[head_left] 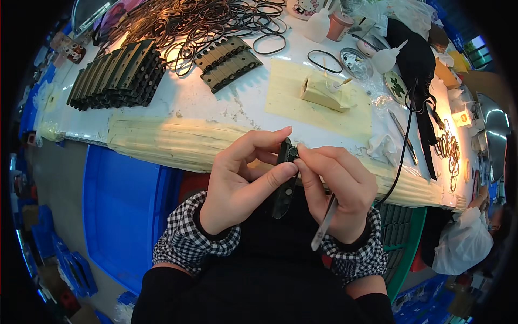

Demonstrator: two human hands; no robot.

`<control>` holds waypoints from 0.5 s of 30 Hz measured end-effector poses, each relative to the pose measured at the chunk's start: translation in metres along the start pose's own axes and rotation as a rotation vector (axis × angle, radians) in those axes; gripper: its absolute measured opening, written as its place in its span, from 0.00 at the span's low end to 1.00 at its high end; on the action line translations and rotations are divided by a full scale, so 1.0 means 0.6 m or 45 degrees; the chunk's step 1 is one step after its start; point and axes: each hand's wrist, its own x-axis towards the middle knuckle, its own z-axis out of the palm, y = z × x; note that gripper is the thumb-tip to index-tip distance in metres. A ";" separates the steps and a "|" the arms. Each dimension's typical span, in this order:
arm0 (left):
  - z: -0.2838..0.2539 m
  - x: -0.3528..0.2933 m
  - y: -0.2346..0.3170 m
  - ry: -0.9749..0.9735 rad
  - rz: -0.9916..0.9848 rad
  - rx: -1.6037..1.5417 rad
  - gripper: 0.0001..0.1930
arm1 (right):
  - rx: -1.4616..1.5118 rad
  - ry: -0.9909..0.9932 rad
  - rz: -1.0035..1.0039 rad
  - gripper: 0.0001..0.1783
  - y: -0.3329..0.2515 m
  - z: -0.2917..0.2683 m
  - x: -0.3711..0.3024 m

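My left hand point(229, 186) grips a dark green, elongated plastic part point(284, 198), held tilted in front of my chest with round studs along its side. The fingers and thumb of my right hand point(348, 189) pinch at the part's upper end, where a small dark detail shows; I cannot make out what it is. Metal tweezers point(324, 228) are tucked in the right hand and stick out below the palm. Both hands are just over the table's near edge, which is padded with yellowish wrapping point(167, 141).
Stacked dark green parts point(116, 75) stand at the left, with two more point(227, 63) beside them. Black rubber bands point(216, 24) pile up behind. A cream block point(326, 93) sits on yellow paper point(283, 110). Below are a blue bin point(116, 216) and a green crate point(413, 237).
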 end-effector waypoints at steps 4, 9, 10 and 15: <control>0.001 0.001 -0.002 0.019 -0.043 -0.118 0.21 | 0.044 0.020 0.029 0.13 0.006 0.004 -0.004; 0.001 0.003 -0.002 0.004 -0.024 -0.082 0.22 | 0.104 0.032 0.102 0.15 0.006 0.008 -0.009; 0.003 0.001 -0.002 -0.003 -0.065 -0.116 0.22 | 0.044 0.020 0.016 0.15 0.014 0.005 -0.010; 0.000 -0.010 -0.009 -0.044 -0.153 -0.082 0.23 | -0.081 -0.046 -0.187 0.17 0.017 -0.003 -0.013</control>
